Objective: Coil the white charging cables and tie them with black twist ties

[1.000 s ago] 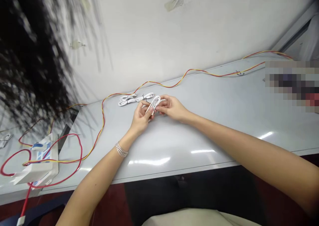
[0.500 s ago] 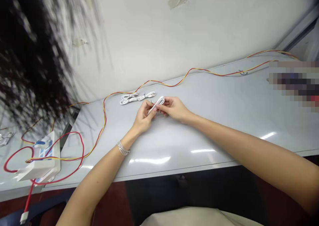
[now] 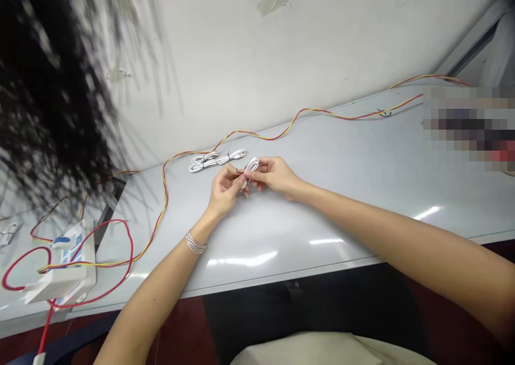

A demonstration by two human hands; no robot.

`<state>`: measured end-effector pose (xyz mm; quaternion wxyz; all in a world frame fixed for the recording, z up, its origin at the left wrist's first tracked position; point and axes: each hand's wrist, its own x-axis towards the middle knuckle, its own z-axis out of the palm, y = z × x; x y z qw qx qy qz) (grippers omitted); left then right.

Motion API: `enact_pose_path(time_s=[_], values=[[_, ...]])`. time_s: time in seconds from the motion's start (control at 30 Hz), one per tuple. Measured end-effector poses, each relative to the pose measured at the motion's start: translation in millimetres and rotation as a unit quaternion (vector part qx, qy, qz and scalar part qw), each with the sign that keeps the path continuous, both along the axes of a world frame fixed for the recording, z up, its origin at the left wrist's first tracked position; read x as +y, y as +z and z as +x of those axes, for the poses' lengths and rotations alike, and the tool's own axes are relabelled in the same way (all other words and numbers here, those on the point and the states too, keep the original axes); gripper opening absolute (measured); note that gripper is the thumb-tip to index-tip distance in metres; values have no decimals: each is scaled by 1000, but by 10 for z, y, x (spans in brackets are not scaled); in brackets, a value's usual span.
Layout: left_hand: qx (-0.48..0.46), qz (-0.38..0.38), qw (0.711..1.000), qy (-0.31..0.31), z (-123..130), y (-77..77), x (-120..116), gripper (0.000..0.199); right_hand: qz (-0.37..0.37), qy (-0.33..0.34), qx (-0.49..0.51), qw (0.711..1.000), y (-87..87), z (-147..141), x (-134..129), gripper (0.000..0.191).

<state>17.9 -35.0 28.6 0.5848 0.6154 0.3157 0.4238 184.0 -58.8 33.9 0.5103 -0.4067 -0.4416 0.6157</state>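
A coiled white cable [image 3: 252, 165] is held between both hands above the grey table. My left hand [image 3: 225, 189] is closed around its lower left part, a silver bracelet on the wrist. With thumb and fingers, my right hand [image 3: 276, 176] pinches the loop from the right. A thin dark tie shows by the left fingers, partly hidden. Just beyond the left hand lie bundled white cables [image 3: 203, 162], bound with black ties, one with a metal plug end.
A red and yellow twisted wire [image 3: 295, 117] runs along the wall side of the table [image 3: 346, 166]. At left a white power box [image 3: 76, 271] sits among red cable loops. Dark bristly strands [image 3: 52, 86] hang at upper left. A blurred patch covers the far right.
The view has shifted slightly, moving the scene left. Both hands still hold the coiled cable; its loop has tilted more upright and the left fingers have shifted on it.
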Motion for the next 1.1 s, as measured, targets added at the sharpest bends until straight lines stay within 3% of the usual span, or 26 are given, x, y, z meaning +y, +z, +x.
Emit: enact_pose_path(time_s=[0.17,0.27,0.47,0.6,0.83,0.97,1.1], values=[[45,114,990,64,-28,-26,13,29,-77,8,70,995,35,-11,-24,21],[42,140,986,86,-34,-41,19,26,-99,8,94,991,56,-17,-31,15],[65,140,985,80,-25,-72,8,16,-54,10,54,997,49,-9,-9,14],[97,155,979,92,-27,-73,-15,9,-24,-5,32,999,11,-24,17,23],[143,227,958,104,-59,-58,-4,7,-51,7,50,997,66,-5,-4,32],[167,249,945,130,-64,-38,14,7,-86,-17,-15,996,58,1,-1,29],[177,238,943,151,-54,-31,6,7,-50,-61,-134,988,-10,-16,4,30]])
